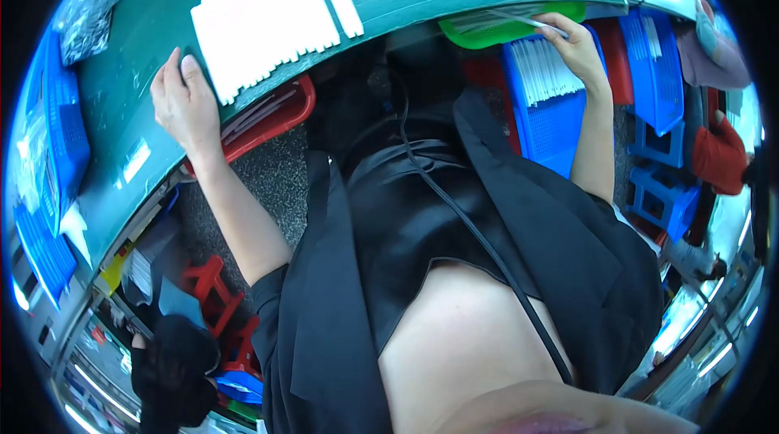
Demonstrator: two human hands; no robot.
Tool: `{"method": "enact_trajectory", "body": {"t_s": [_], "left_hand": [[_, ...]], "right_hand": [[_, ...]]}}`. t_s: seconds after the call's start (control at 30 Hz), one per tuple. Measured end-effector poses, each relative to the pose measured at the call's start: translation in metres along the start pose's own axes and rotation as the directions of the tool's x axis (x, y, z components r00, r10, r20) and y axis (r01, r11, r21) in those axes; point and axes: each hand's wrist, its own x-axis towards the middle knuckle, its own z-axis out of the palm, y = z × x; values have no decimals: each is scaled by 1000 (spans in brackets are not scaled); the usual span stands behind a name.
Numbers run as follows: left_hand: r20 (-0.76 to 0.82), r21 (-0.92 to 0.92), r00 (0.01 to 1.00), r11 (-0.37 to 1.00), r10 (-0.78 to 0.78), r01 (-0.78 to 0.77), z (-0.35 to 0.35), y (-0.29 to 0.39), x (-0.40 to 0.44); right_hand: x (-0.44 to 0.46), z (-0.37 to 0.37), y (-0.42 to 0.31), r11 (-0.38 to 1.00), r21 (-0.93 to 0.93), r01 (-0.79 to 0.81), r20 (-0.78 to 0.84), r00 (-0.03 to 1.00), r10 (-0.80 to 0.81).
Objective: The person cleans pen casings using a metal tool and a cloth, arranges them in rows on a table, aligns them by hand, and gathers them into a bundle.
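On the green table (389, 0) lies a row of white, slender tube-like sticks (264, 24), side by side, with a few set slightly apart at the right end. My left hand (185, 101) rests at the left end of the row, fingers stretched out and thumb apart, holding nothing. Past the table's edge, my right hand (574, 48) pinches one end of a thin white stick (519, 20). That stick lies over a green basket (475, 38). Just below my right hand, a blue basket (540, 129) holds many similar white sticks (542, 69).
Under the table edge sits a red basket (272, 121). Clear plastic bags (96, 8) and a blue bin (69, 121) stand at the left. Blue stools (661, 190) and a co-worker's red sleeve (718, 158) are at the right. Another person (174, 369) is at lower left.
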Motion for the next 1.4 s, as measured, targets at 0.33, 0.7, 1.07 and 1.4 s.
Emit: {"method": "enact_trajectory", "body": {"t_s": [0.33, 0.7, 1.07, 1.4], "left_hand": [[-129, -172, 992, 984, 13, -35, 4, -5, 0], [8, -573, 1000, 819, -8, 11, -8, -1, -1], [150, -618, 970, 747, -192, 243, -15, -6, -6], [62, -524, 977, 826, -204, 205, -11, 1, -7]], "right_hand": [[40, 29, -133, 927, 16, 375, 68, 925, -375], [166, 185, -253, 547, -343, 763, 329, 643, -691], [174, 224, -278, 424, -358, 832, 534, 554, -638], [160, 128, -196, 443, -486, 753, 519, 657, -547]]}}
